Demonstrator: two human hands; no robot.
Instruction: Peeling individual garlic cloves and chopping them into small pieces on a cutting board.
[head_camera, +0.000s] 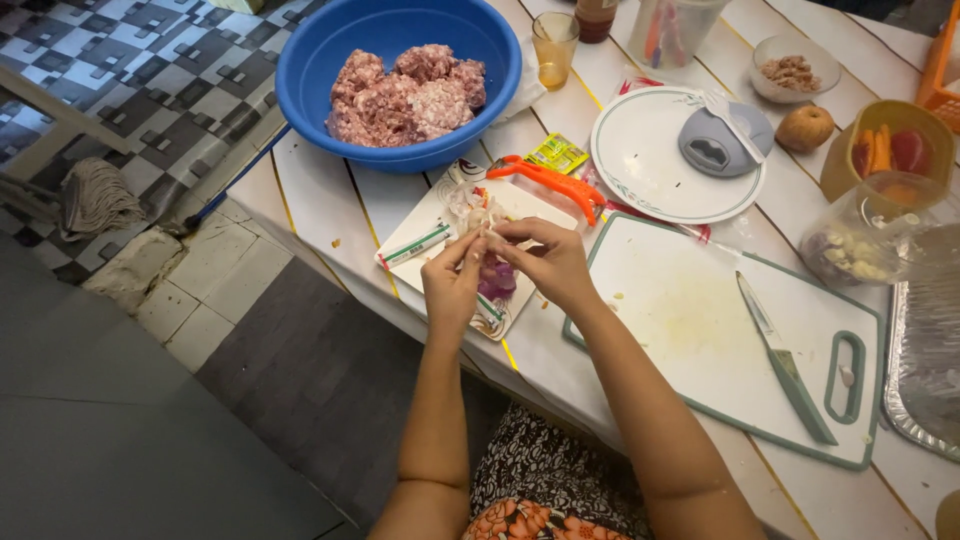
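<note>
Pinching together over a small white tray (415, 245), the left hand (452, 290) and right hand (552, 262) each close their fingertips on a pale garlic piece (487, 218), probably so the dry, papery skins fall onto the tray. A smooth white cutting board (690, 320) with a green-handled knife (785, 358) lies just beside.

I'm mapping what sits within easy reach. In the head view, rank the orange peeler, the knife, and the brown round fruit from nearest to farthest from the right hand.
From the right hand:
1. Orange peeler, just beyond it, toward the blue bowl.
2. Knife, to its right on the cutting board.
3. Brown round fruit, far right, past the plate.
</note>
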